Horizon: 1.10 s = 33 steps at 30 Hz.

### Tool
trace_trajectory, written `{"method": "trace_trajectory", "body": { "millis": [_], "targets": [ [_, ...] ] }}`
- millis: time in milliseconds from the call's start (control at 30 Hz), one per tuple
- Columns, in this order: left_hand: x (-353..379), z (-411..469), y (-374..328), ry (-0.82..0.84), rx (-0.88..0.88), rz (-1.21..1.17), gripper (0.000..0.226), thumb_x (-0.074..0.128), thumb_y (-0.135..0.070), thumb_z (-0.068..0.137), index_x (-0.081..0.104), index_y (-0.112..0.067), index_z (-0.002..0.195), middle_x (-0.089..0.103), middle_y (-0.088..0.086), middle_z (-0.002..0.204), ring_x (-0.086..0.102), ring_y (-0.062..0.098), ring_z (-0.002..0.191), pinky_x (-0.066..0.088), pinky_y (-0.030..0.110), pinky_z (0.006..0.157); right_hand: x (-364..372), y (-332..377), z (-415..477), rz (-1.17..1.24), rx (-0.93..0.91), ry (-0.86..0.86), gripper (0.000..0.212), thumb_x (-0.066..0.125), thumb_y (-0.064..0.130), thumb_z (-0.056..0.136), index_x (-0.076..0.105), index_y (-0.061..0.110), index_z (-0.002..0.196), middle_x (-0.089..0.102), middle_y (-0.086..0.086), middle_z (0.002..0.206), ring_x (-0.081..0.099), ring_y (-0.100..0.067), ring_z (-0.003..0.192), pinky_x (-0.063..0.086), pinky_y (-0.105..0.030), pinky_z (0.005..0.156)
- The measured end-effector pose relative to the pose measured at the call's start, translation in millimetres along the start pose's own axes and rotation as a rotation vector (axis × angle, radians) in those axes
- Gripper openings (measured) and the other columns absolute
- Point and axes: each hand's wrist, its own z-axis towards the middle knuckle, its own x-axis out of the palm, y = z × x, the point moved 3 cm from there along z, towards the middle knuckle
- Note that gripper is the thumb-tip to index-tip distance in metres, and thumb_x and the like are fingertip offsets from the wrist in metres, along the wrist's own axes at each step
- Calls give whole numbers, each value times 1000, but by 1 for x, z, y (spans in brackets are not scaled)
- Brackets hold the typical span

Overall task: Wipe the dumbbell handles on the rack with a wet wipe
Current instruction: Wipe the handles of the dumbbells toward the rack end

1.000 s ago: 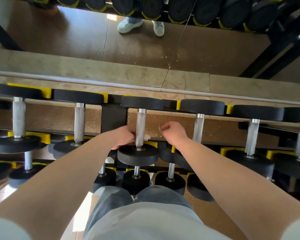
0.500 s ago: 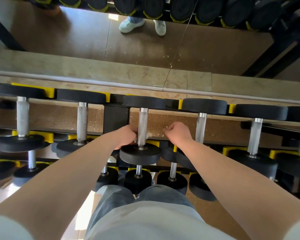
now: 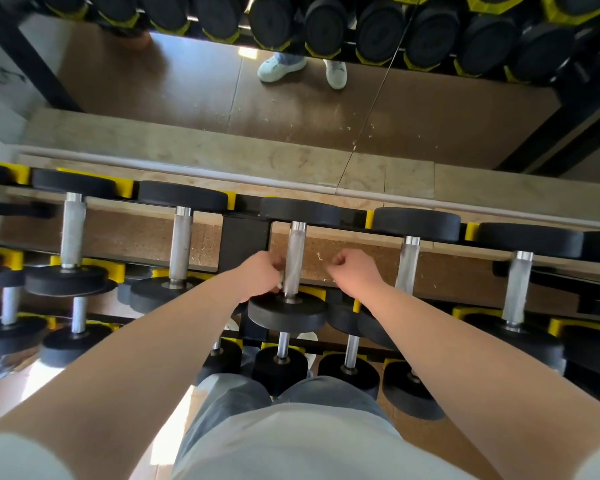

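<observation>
The dumbbell rack (image 3: pixel 245 244) holds rows of black dumbbells with silver handles. My left hand (image 3: pixel 262 271) is curled against the left side of the middle dumbbell handle (image 3: pixel 297 251), low down near its front weight (image 3: pixel 288 311). It pinches a white wet wipe (image 3: pixel 279 284), of which only a small scrap shows below the fingers. My right hand (image 3: pixel 355 271) is a loose fist just right of that handle, not touching it. Nothing shows in its fingers.
Neighbouring handles stand left (image 3: pixel 182 244) and right (image 3: pixel 407 265) of the middle one. Lower tiers with smaller dumbbells (image 3: pixel 280 365) sit below my arms. Behind the rack a mirror (image 3: pixel 291 116) reflects the floor, a pair of shoes and more dumbbells.
The white end of the wipe that showed right of the handle is gone from there; a scrap now shows under my left hand. Both hands stay close to the handle.
</observation>
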Motion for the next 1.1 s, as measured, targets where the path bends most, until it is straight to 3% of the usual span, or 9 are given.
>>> {"method": "trace_trajectory", "body": {
  "millis": [167,333,500,600,700,800,900,967,1100],
  "targets": [
    [-11,-15,11,-113,-33,-338,28,54,-1,100,75,-19,104,68,7,111,64,15,80,54,20,60,1,14,-10,84,-121,12,33,52,41,104,61,21,79,61,3,77,61,-12,77,45,-28,77],
    [-19,-27,11,8,-1,-590,25,49,5,100,72,-4,102,68,17,98,59,19,72,50,28,66,4,35,-25,288,-223,106,10,61,32,102,70,29,99,71,6,90,69,-11,82,57,-29,75],
    [-10,-32,-12,35,104,-701,9,66,1,94,66,-3,102,71,16,98,73,20,77,60,24,63,13,45,-34,520,-264,239,39,78,21,90,66,15,127,75,-3,103,76,-18,88,63,-29,72],
    [-9,-24,-15,-170,132,-569,16,74,-12,92,65,-8,103,74,11,99,76,18,80,61,26,68,7,36,-28,652,-127,79,34,73,11,93,64,14,126,74,-5,102,75,-16,81,63,-29,71],
    [-4,-17,-15,-192,151,-483,20,64,-14,98,62,-21,116,71,0,111,70,16,100,61,31,82,3,20,-16,724,28,-93,29,70,11,96,61,16,124,73,-6,102,73,-16,79,62,-26,69],
    [2,-11,-9,-69,107,-524,29,61,-8,99,60,-25,122,70,0,115,69,20,108,58,39,96,12,16,-12,444,42,70,31,70,18,96,64,19,127,69,-1,110,71,-18,91,62,-31,79],
    [1,-5,3,12,17,-455,29,60,-5,99,67,-16,125,74,7,114,72,22,106,58,42,97,29,23,-14,9,-35,306,7,67,22,98,65,23,91,65,0,91,66,-21,89,57,-35,79],
    [1,-5,12,31,-20,-327,27,60,-4,98,71,-15,119,75,9,111,73,22,103,59,41,95,34,26,-7,189,51,327,6,65,13,98,65,19,97,69,-4,96,70,-22,92,61,-35,81],
    [2,-6,17,21,-14,-278,26,59,-6,99,73,-16,119,76,4,106,74,17,98,60,34,92,28,42,12,940,185,206,27,53,-7,99,64,17,107,70,-10,109,71,-27,97,63,-40,85]
  ]
}}
